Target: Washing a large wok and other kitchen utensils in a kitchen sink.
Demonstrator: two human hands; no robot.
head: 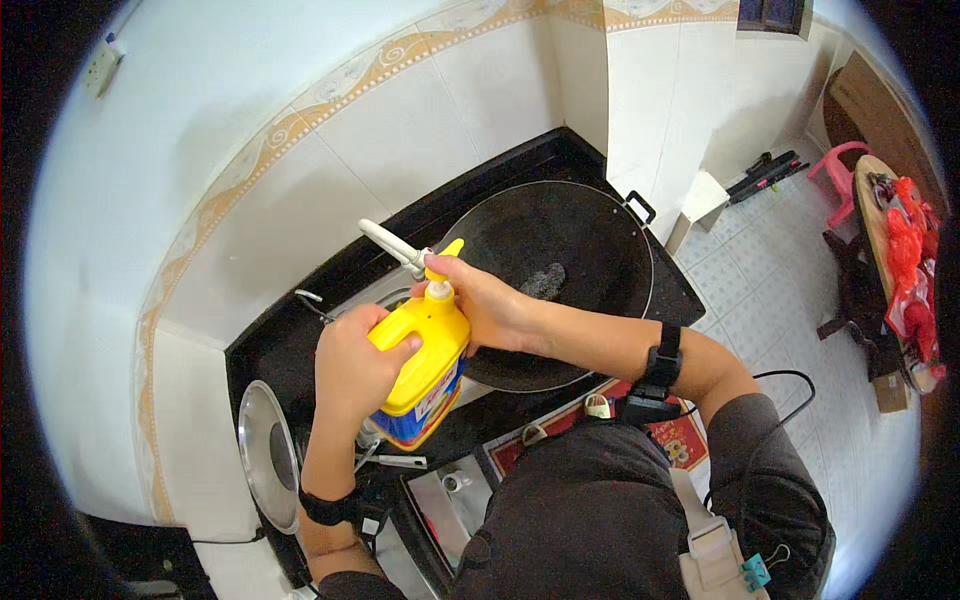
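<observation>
My left hand (354, 367) grips the handle side of a yellow plastic pump jug (424, 330) with a blue label that bears writing. My right hand (491, 304) wraps around the jug's neck, its thumb up at the yellow pump head (452, 250). Both hands keep the jug tilted above the counter, between the sink and a large dark wok (510, 225). Inside the wok lies a small grey patch (545, 282); whether it is foam or a wire scourer I cannot tell. A white faucet (390, 244) rises behind the jug, which hides most of the sink (367, 294).
A metal lid (262, 457) leans at the left of the black counter (270, 360). A light-coloured handle (397, 460) and part of a gas stove (450, 491) show nearer my body. Far right stand a pink stool (834, 176) and a table bearing red plastic bags (907, 247).
</observation>
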